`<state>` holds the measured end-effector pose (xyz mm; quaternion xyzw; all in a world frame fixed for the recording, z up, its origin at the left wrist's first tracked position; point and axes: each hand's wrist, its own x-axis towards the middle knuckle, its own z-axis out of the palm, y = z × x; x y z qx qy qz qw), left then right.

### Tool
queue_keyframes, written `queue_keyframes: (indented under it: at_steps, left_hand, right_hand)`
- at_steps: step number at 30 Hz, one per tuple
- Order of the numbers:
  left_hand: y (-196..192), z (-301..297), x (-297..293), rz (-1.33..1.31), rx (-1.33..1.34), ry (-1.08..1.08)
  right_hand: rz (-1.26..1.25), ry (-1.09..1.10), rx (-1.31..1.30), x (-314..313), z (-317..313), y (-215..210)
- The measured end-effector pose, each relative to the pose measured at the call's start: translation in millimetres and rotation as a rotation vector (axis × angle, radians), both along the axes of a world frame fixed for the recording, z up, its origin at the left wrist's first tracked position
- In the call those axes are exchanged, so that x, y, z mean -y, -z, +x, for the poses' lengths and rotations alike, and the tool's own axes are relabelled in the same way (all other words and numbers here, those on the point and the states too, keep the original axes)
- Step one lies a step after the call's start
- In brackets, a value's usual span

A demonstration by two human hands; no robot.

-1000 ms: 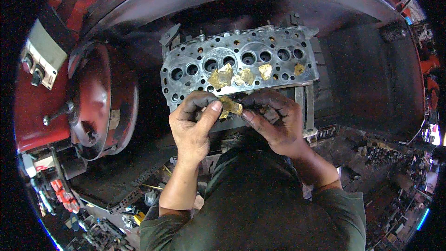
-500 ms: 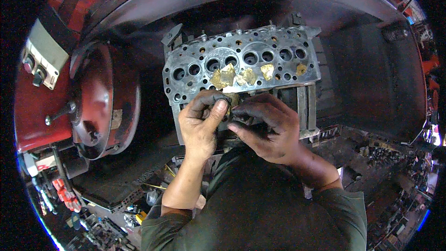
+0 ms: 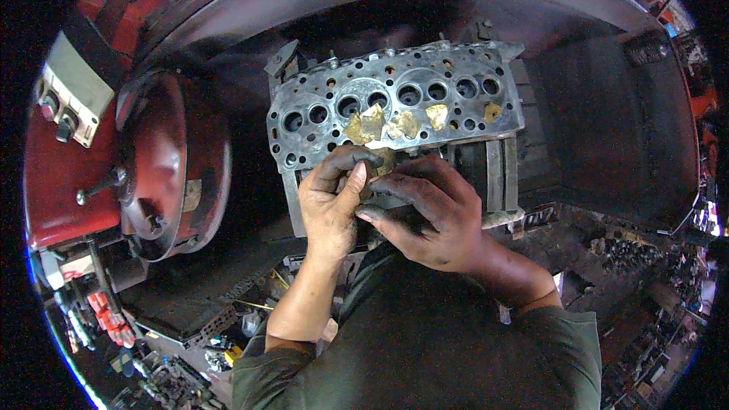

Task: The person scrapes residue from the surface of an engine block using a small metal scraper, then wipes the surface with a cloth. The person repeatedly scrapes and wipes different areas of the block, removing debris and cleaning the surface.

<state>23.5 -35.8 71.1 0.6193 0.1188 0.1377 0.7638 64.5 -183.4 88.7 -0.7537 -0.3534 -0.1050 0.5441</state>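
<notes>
I can read no lettering, number or sign from here. On my feed, a white piece (image 3: 76, 266) at the left edge carries a red mark too small and blurred for me to make out, and I cannot pick out any characters on the tan patch (image 3: 193, 196) on the red round housing (image 3: 163, 144) or on the pale knobbed panel (image 3: 83, 89).
</notes>
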Motion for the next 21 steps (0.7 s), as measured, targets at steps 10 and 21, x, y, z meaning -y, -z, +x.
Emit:
queue_keyframes:
  at_steps: [10, 21]
  left_hand:
    - [-4, -3, -9, 0.085, -0.04, -0.011]
    - [19, -7, -8, 0.235, -0.255, -0.076]
  right_hand:
    - [0.085, 0.027, -0.704, 9, 5, -9]
    - [-0.086, 0.303, -0.517, 65, 42, 56]
